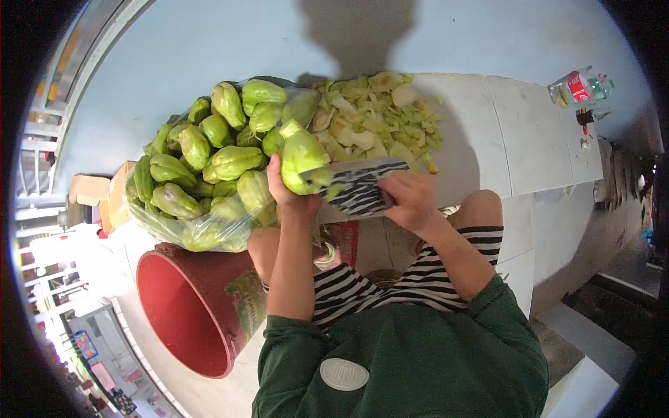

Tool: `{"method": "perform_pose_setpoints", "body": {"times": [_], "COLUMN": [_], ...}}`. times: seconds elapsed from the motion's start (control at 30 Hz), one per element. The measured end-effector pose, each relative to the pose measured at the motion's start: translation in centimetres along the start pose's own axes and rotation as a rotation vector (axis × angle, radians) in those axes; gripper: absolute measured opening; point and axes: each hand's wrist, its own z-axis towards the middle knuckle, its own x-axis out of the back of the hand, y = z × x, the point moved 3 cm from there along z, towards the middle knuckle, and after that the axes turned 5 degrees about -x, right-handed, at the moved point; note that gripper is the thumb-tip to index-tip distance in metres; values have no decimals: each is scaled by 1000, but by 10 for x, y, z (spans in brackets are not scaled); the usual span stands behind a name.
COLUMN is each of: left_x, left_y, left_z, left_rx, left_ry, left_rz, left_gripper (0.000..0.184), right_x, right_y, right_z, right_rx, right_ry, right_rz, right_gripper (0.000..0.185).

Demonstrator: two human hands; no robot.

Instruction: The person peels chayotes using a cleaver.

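Firmly, left hand (291,194) cups chayote (301,155), grip curled round; right hand (411,200) clenches broad knife (357,187).

Green shirt (404,355); black-and-white striped shorts (390,285); reddish bucket (185,310), seemingly.

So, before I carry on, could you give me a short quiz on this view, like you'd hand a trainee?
1. Fill in the missing word: The pile of peelings lies beside a clear plastic ____ full of chayotes.
2. What does the right hand hold?
A) a spoon
B) a wide knife
C) a bottle
3. True or false: The left hand holds one chayote outside the bag, close to the knife.

Key: 1. bag; 2. B; 3. true.
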Motion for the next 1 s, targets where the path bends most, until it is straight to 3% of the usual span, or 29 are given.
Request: {"method": "perform_pose_setpoints", "body": {"times": [0.07,0.17,0.23,0.3,0.37,0.4,1.0], "left_x": [28,14,-5,-6,-4,-6,-12], "left_y": [-10,-9,-9,-13,-20,-23,-27], "left_z": [7,2,-6,-10,-8,-10,-22], "left_rx": [-10,-43,0,27,153,182,150], "left_ry": [-1,-35,-54,33,-151,-85,-14], "left_rz": [50,56,-228,-265,-302,-323,-322], "left_gripper": [68,68,60,62,61,60,56], "right_x": [-3,-5,-8,-13,-15,-16,-26], "right_y": [-7,-17,-21,-23,-23,-22,-31], "right_z": [-1,0,0,1,3,3,3], "right_rx": [82,171,233,237,246,252,335], "right_ry": [3,15,57,78,101,98,123], "right_rz": [-71,-212,-243,-251,-261,-258,-306], "right_gripper": [31,28,21,19,16,14,12]}}
